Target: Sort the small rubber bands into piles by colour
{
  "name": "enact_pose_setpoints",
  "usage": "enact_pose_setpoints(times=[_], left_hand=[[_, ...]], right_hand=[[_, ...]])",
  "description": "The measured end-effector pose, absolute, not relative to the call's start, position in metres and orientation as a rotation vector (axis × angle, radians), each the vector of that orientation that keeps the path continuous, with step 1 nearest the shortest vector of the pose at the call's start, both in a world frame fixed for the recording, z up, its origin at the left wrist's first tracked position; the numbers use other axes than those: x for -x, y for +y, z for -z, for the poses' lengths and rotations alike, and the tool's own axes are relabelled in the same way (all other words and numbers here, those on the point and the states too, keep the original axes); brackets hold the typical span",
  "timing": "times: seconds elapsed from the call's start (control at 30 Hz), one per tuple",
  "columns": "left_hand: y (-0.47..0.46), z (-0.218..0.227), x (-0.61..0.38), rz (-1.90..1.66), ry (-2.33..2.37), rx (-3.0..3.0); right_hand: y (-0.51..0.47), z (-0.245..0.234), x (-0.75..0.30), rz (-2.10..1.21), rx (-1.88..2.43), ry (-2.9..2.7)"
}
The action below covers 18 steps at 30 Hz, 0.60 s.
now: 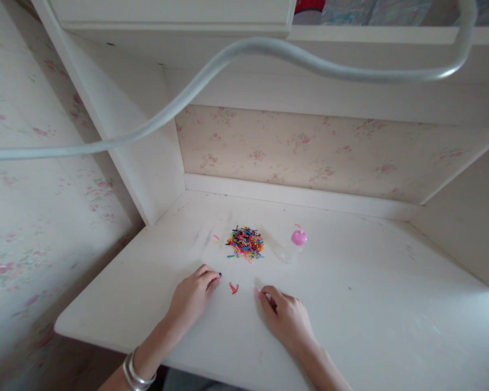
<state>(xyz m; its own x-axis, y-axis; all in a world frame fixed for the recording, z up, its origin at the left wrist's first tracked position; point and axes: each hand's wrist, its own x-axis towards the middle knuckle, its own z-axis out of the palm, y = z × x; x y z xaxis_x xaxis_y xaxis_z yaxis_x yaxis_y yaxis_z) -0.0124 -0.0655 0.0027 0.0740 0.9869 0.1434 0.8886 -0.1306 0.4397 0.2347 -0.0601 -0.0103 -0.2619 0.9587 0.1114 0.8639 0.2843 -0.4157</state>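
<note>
The heap of bands lay on the bench. A couple of stray bands were just left of the heap, and the container was to its right, a little apart. Before the heap, on its near side, lay the loose bands. The left hand was before the heap and to its left, the right hand before it and to its right. Well behind the heap was the wall; the side panel stood behind it to the left.
</note>
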Motion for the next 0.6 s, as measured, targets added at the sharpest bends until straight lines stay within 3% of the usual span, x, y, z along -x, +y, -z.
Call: enact_pose_setpoints(times=[0.6], left_hand=[[-0.089,-0.007,-0.001,-0.488,2.04,-2.202]], right_hand=[[-0.06,0.009,-0.234,-0.391,1.667,-2.22]])
